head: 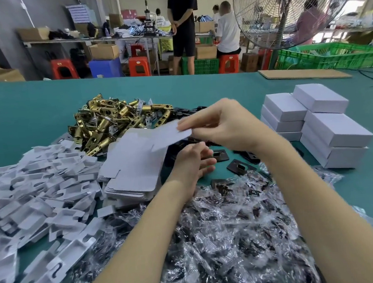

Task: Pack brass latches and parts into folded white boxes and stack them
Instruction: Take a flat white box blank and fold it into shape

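Observation:
My right hand (220, 124) pinches a flat white box blank (169, 135) by its right end and holds it above the table. Below it, my left hand (193, 161) hovers with loosely spread fingers and holds nothing. Under the lifted blank lies a stack of flat white box blanks (132, 175). A heap of brass latches (111, 123) sits behind that stack. Black strike plates (239, 166) lie on the cloth beside my left hand. Closed white boxes (321, 125) are stacked at the right.
White card inserts (34, 188) are spread over the left of the green table (21, 115). Clear bags of dark screws (229, 234) cover the near middle. A cardboard sheet (303, 74) and a green crate (336, 57) lie far right. A fan (286, 8) and people stand beyond.

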`<act>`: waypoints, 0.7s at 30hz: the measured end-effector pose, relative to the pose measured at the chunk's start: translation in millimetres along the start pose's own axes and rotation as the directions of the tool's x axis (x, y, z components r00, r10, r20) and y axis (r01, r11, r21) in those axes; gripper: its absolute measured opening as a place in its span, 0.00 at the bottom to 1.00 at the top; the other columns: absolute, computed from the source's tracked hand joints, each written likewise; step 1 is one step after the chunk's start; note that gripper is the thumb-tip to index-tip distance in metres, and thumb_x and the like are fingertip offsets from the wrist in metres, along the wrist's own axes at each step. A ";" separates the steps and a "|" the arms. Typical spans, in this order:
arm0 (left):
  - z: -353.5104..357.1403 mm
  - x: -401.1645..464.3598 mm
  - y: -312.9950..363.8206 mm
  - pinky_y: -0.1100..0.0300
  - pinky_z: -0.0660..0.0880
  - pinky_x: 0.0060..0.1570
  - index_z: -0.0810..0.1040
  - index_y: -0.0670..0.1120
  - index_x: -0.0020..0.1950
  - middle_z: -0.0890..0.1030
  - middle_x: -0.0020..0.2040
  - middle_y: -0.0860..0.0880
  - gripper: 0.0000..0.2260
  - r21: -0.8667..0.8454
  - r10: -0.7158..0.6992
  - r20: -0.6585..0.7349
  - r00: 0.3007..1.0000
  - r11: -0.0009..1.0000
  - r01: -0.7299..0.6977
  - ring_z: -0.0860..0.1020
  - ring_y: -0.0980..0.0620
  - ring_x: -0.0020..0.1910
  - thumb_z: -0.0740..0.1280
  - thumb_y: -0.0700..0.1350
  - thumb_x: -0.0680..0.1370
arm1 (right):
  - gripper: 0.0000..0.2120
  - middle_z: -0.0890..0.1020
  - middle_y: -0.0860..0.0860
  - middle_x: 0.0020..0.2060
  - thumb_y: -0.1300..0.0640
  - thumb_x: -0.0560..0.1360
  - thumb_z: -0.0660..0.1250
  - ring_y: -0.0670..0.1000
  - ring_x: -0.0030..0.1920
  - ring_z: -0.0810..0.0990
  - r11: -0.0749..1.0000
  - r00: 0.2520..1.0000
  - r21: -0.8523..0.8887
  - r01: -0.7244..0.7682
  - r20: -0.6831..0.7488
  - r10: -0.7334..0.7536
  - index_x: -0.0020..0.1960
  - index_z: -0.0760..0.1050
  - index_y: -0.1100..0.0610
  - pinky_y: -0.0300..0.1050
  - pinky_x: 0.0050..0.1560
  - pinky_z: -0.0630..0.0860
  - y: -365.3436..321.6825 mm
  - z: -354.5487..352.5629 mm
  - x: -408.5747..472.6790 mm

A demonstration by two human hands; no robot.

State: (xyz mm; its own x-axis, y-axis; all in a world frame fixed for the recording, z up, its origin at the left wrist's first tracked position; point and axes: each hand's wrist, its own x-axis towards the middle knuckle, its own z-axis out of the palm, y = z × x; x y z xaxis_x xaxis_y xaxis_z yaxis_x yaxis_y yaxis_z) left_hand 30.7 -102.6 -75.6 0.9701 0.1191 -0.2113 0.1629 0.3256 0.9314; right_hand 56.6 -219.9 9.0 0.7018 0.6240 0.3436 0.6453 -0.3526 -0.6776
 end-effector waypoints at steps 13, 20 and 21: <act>-0.5 -3.7 6.6 0.54 0.82 0.50 0.77 0.43 0.69 0.85 0.60 0.44 0.18 -0.264 0.045 0.071 0.996 0.964 -0.025 0.83 0.47 0.54 0.58 0.52 0.86 | 0.12 0.86 0.44 0.55 0.64 0.80 0.67 0.43 0.59 0.83 0.950 0.929 0.056 -0.307 0.233 0.287 0.55 0.86 0.51 0.40 0.61 0.79 44.7 -69.1 -31.3; 3.3 -7.9 3.4 0.48 0.80 0.60 0.69 0.54 0.71 0.81 0.65 0.48 0.17 -0.124 0.201 0.191 0.961 0.976 -0.180 0.81 0.49 0.61 0.61 0.40 0.84 | 0.23 0.77 0.45 0.59 0.40 0.75 0.72 0.46 0.52 0.81 0.917 0.933 -0.189 -0.350 -0.155 0.324 0.67 0.72 0.42 0.47 0.53 0.76 32.4 -37.4 -8.7; 2.8 -7.7 2.8 0.48 0.79 0.62 0.68 0.55 0.72 0.81 0.66 0.49 0.20 -0.133 0.224 0.205 0.953 0.971 -0.199 0.81 0.49 0.63 0.62 0.39 0.83 | 0.25 0.75 0.45 0.60 0.41 0.75 0.73 0.45 0.51 0.81 0.924 0.945 -0.211 -0.318 -0.152 0.291 0.70 0.69 0.39 0.47 0.52 0.75 30.7 -33.0 -7.1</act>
State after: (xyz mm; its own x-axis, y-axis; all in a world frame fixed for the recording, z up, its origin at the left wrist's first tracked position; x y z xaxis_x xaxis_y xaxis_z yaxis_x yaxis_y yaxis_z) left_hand 24.1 -105.2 -70.5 0.9977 -0.0062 0.0681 -0.0593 0.4175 0.9067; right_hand 81.4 -258.2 7.2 0.8964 0.3809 0.2267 0.4367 -0.6713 -0.5988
